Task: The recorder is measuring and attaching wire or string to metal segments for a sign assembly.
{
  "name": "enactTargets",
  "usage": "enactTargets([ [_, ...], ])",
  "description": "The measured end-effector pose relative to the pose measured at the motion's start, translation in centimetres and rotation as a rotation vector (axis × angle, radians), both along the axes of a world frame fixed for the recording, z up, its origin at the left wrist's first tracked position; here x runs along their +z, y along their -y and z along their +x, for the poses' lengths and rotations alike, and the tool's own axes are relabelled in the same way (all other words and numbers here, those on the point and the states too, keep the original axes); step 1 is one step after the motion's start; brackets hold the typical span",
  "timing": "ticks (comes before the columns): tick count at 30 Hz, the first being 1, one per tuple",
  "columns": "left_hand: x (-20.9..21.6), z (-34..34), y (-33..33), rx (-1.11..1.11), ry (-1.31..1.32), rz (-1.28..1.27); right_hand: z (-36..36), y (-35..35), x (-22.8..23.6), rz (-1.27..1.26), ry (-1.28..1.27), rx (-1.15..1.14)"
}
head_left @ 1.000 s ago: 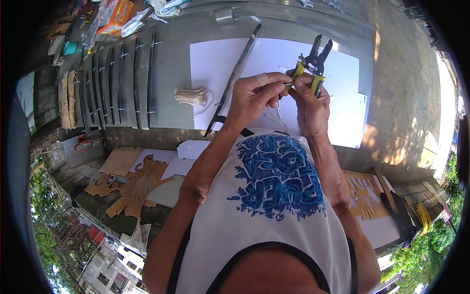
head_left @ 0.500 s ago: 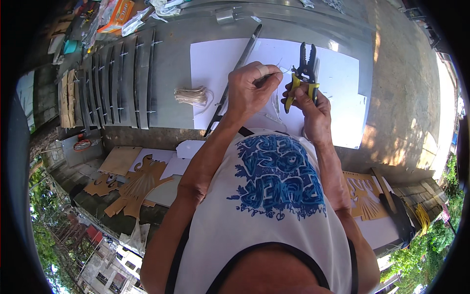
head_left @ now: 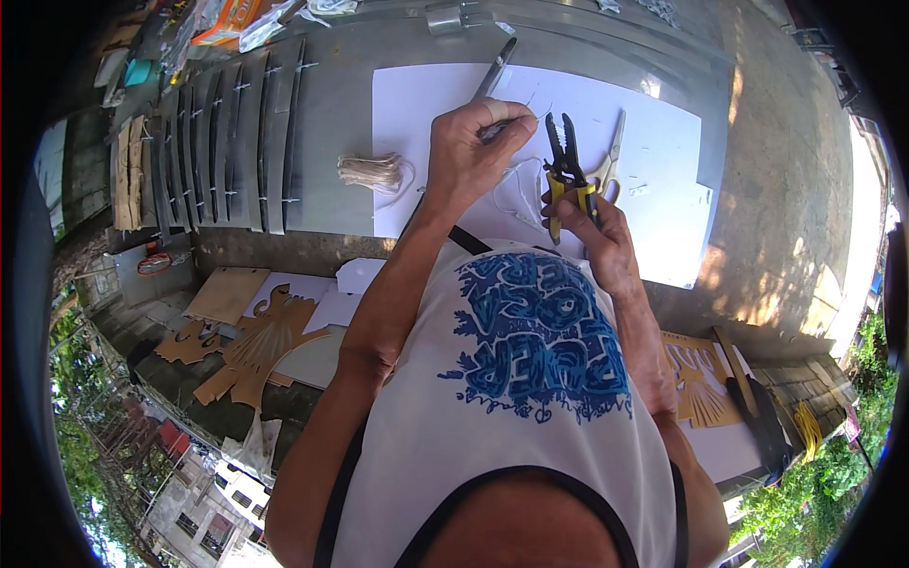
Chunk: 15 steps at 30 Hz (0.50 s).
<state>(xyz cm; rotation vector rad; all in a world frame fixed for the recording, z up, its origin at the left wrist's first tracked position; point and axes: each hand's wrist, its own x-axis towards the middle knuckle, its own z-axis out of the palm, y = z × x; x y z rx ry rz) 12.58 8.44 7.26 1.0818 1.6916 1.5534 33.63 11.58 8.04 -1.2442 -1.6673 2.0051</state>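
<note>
My left hand (head_left: 471, 156), a tan bandage on one finger, is closed around a long dark strip (head_left: 497, 68). A thin wire or thread end (head_left: 545, 111) sticks out by its fingertips. My right hand (head_left: 606, 237) grips wire-stripper pliers (head_left: 566, 170) with yellow and black handles. Their dark jaws are parted and point up, close to the thin end, with nothing visible between them. Underneath both hands lies white paper (head_left: 653, 218). Scissors (head_left: 607, 170) with pale handles rest on it right of the pliers. Left of my wrist is a bundle of pale string (head_left: 369, 174).
Several dark strips (head_left: 233, 142) with small ties lie side by side on the grey table (head_left: 331, 104). Wood pieces (head_left: 131, 175) sit beyond them. An orange box (head_left: 222, 21) is at the far left. Cut brown panels (head_left: 265, 341) lie below the table edge.
The pliers have moved left and tilted, bringing their jaws nearer my left fingertips. The scissors now show beside them. My left hand has shifted slightly up and left.
</note>
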Motion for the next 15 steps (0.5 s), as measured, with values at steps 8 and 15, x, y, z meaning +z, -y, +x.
enactTargets([
  [8,0.7,-0.1,0.3,-0.096,-0.106,-0.056,0.0,-0.1,0.2,0.048,0.005,0.049],
  [15,1.4,-0.2,0.3,-0.116,-0.124,-0.124,0.0,-0.2,0.3,0.085,0.014,0.061],
])
